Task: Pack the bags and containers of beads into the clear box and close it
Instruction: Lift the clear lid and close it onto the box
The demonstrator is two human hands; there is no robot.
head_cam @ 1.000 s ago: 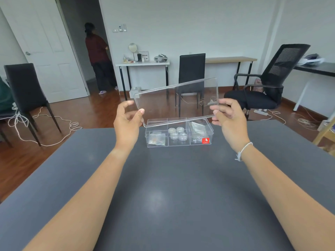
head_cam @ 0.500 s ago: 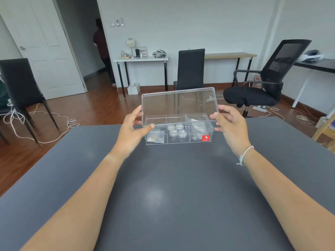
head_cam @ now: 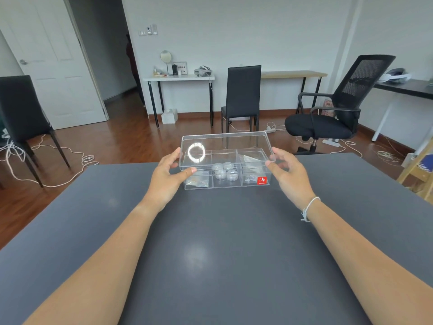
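A clear box [head_cam: 234,186] with three compartments stands on the grey table [head_cam: 222,254], a red sticker on its front right. Several round clear bead containers [head_cam: 226,173] fill the middle compartment. Small bead bags lie in the left compartment [head_cam: 198,182] and the right compartment [head_cam: 250,177]. The clear lid [head_cam: 234,145] lies almost flat over the box top. My left hand [head_cam: 168,179] pinches the lid's left end, thumb on the front corner. My right hand [head_cam: 288,174] holds the lid's right end with its fingertips.
Beyond the table's far edge stand a black dining chair [head_cam: 243,95] and a black office chair [head_cam: 339,113]. White cables [head_cam: 77,158] trail over the wooden floor. A wooden shelf [head_cam: 417,174] stands by the table's right edge.
The lid has come down from tilted upright behind the box to nearly flat on top of it. Both hands lowered with it. The person in the doorway has walked out of sight.
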